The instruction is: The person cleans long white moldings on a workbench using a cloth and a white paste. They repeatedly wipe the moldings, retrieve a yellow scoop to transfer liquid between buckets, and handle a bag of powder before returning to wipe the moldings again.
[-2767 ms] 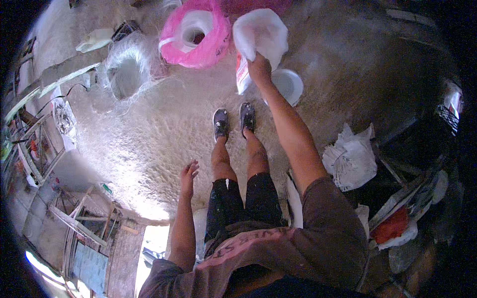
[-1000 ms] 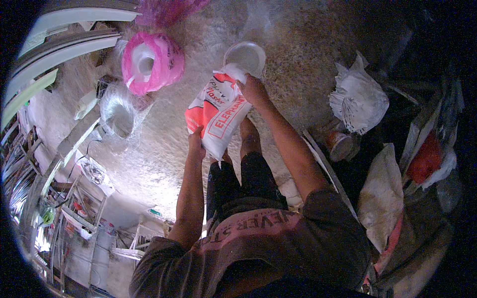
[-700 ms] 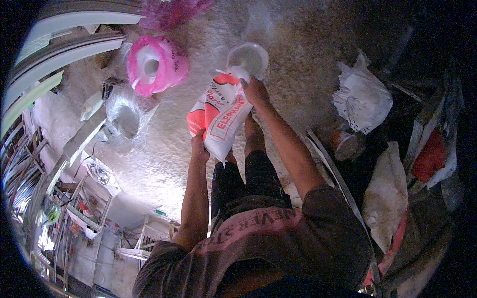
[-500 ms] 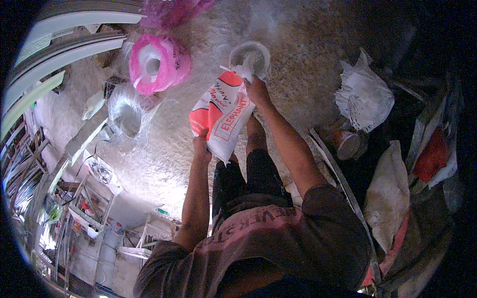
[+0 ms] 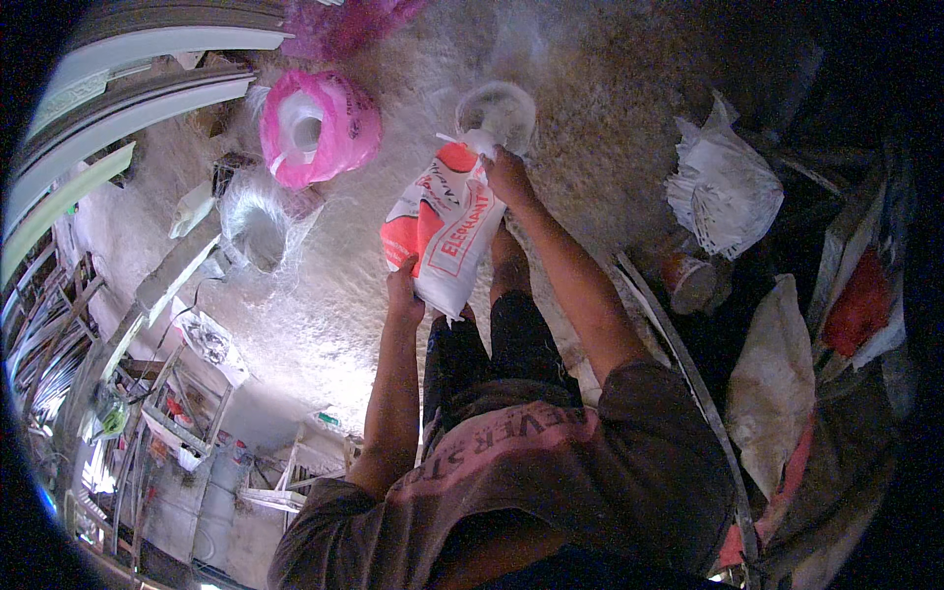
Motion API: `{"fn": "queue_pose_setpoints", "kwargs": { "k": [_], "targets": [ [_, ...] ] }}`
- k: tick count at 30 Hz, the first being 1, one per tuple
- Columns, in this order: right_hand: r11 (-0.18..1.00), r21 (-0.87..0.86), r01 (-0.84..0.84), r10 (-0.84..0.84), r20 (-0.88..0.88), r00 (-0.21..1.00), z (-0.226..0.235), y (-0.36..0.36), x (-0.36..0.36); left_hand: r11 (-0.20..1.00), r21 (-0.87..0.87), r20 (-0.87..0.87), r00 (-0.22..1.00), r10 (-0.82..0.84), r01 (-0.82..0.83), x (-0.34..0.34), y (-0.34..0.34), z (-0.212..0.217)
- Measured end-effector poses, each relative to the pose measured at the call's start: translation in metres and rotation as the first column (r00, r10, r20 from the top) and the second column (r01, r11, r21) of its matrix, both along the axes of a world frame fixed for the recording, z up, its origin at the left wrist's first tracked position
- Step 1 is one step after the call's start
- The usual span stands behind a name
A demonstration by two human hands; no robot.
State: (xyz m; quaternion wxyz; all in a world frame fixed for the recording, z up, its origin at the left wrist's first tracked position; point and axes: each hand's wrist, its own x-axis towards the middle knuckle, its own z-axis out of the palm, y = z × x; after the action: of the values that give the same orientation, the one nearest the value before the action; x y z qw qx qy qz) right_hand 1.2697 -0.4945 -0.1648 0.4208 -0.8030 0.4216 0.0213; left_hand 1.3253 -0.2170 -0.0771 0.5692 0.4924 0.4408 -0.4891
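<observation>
Tilted further since the earlier frame, the bag [image 5: 444,231] sits at upper centre, its mouth over the bowl [image 5: 497,108]. Right hand [image 5: 506,175] fingers pinch its top; left hand [image 5: 404,291] fingers cup its bottom.

Sack [image 5: 442,231] between both hands, bowl [image 5: 497,110] just beyond it, wrapped bucket [image 5: 317,126] to its left

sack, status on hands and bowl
Left hand under sack, right hand at its top. Sack tilted over bowl. Nothing between them.
</observation>
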Motion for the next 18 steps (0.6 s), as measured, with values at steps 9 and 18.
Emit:
{"fn": "queue_pose_setpoints", "kwargs": {
  "k": [9, 18],
  "targets": [
    [0.998, -0.028, 0.057, -0.057, 0.019, 0.998, 0.015, 0.003, 0.005, 1.0, 0.026, 0.069, 0.998, -0.003, 0.001, -0.006, -0.013, 0.024],
    [0.999, 0.048, 0.012, -0.007, -0.094, 0.996, 0.028, 0.007, 0.003, 0.999, -0.05, 0.048, 0.999, 0.013, -0.01, -0.005, -0.016, 0.043]
  ]
}}
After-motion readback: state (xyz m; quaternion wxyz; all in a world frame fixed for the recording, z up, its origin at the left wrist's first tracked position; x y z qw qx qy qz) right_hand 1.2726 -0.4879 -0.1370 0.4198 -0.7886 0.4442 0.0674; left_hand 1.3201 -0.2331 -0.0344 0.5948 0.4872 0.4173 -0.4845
